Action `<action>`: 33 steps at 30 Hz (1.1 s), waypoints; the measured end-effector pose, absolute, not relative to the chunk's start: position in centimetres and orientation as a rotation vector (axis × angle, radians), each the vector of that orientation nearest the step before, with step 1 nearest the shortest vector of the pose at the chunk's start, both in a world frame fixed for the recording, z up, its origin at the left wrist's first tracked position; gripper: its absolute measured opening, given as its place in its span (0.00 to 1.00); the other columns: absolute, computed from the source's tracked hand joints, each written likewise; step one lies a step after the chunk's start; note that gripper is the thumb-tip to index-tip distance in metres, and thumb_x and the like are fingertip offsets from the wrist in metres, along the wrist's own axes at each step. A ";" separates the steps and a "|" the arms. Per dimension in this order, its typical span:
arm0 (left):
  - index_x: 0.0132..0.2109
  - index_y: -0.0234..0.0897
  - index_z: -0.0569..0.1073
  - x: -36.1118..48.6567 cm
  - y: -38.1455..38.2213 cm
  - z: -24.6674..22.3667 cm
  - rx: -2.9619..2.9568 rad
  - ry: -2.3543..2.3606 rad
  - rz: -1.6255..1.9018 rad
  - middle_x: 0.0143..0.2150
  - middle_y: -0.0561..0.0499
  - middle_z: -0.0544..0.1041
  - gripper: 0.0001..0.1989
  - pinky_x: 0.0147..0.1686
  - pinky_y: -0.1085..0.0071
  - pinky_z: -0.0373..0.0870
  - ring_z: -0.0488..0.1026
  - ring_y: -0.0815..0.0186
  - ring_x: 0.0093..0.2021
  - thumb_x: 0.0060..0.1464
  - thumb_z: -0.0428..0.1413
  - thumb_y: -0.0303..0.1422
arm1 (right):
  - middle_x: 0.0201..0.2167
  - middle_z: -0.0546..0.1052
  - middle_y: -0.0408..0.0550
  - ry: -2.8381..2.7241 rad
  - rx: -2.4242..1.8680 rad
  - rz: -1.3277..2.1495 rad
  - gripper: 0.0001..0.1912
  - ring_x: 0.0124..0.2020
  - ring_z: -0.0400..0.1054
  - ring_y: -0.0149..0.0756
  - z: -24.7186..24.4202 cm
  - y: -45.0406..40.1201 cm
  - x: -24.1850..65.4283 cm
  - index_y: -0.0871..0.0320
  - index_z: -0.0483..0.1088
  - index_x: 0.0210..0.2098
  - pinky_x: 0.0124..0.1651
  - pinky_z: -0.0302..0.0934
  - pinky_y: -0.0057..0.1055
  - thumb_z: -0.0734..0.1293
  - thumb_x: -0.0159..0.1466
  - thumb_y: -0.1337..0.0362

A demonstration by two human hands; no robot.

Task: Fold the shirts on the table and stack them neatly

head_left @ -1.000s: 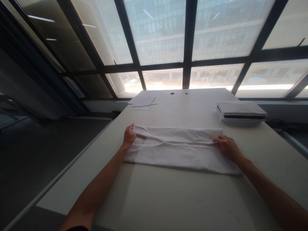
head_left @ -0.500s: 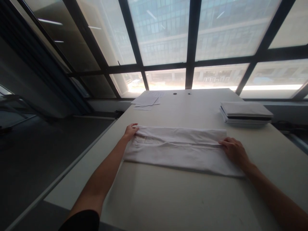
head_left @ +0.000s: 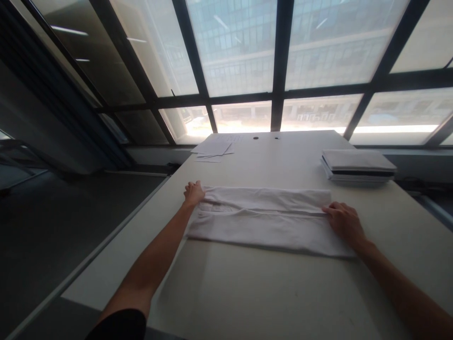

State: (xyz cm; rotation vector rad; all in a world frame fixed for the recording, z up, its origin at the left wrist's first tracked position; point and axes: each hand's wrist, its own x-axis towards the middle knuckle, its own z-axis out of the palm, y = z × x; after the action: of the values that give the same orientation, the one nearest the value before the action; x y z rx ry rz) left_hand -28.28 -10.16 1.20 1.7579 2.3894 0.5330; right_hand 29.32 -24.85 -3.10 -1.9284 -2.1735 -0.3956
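Note:
A light, whitish cloth (head_left: 262, 222) lies folded into a long band across the white table (head_left: 247, 293), with a lengthwise seam where its edges meet. My left hand (head_left: 194, 192) grips the cloth at its upper left corner, fingers bent around the edge. At the right end, my right hand (head_left: 345, 222) pinches the upper layer near the middle seam, thumb and fingers together. The lower right corner of the cloth runs beneath my right hand and wrist.
A stack of folded cloths (head_left: 359, 165), pale with a dark layer, sits at the back right. Loose papers (head_left: 214, 147) lie at the back left. Two small dark spots mark the far part of the table. Windows rise behind it.
My left hand has shifted slightly right and its fingers have curled more over the corner, with the cloth's left end drawn in a little. My right hand remains on the cloth.

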 end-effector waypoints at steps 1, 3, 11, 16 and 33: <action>0.63 0.33 0.68 -27.3 -10.4 1.3 1.866 2.406 0.529 0.63 0.32 0.68 0.29 0.59 0.50 0.63 0.64 0.43 0.63 0.53 0.58 0.30 | 0.41 0.78 0.55 -2.152 -1.963 -0.404 0.17 0.44 0.69 0.46 -2.8 -24.9 28.9 0.56 0.81 0.41 0.48 0.59 0.40 0.62 0.63 0.74; 0.65 0.33 0.66 -24.5 -10.9 1.3 2.162 2.322 0.522 0.65 0.34 0.67 0.26 0.63 0.53 0.61 0.63 0.47 0.65 0.59 0.53 0.31 | 0.42 0.78 0.58 -2.094 -1.987 -0.405 0.17 0.45 0.69 0.47 -2.0 -24.6 27.3 0.59 0.80 0.42 0.50 0.60 0.41 0.61 0.62 0.75; 0.71 0.39 0.57 -8.2 -13.4 -1.5 2.613 1.571 0.267 0.74 0.43 0.55 0.27 0.68 0.43 0.50 0.50 0.50 0.73 0.70 0.41 0.41 | 0.69 0.62 0.61 -2.193 -1.737 -0.092 0.27 0.70 0.52 0.49 -0.5 -18.6 13.9 0.68 0.61 0.67 0.69 0.47 0.45 0.52 0.71 0.66; 0.74 0.43 0.52 -5.1 -14.6 -3.5 2.701 1.500 0.190 0.76 0.45 0.50 0.28 0.69 0.42 0.44 0.44 0.50 0.75 0.71 0.38 0.43 | 0.73 0.52 0.58 -2.312 -1.773 0.068 0.30 0.74 0.42 0.48 -2.9 -16.2 10.8 0.65 0.55 0.70 0.71 0.36 0.54 0.50 0.74 0.58; 0.73 0.43 0.54 -5.5 -14.8 -2.7 2.652 1.504 0.139 0.76 0.46 0.48 0.30 0.69 0.43 0.42 0.43 0.49 0.75 0.70 0.38 0.47 | 0.72 0.53 0.63 -1.921 -2.275 -0.031 0.30 0.73 0.44 0.49 -5.1 -15.1 24.6 0.61 0.56 0.70 0.70 0.40 0.52 0.52 0.73 0.55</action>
State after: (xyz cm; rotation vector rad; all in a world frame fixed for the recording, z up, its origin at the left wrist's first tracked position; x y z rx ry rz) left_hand -5.52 -14.77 -2.68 2.6520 1.5037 0.1391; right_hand 24.59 -15.13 -5.08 -2.2749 -1.9211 -0.0314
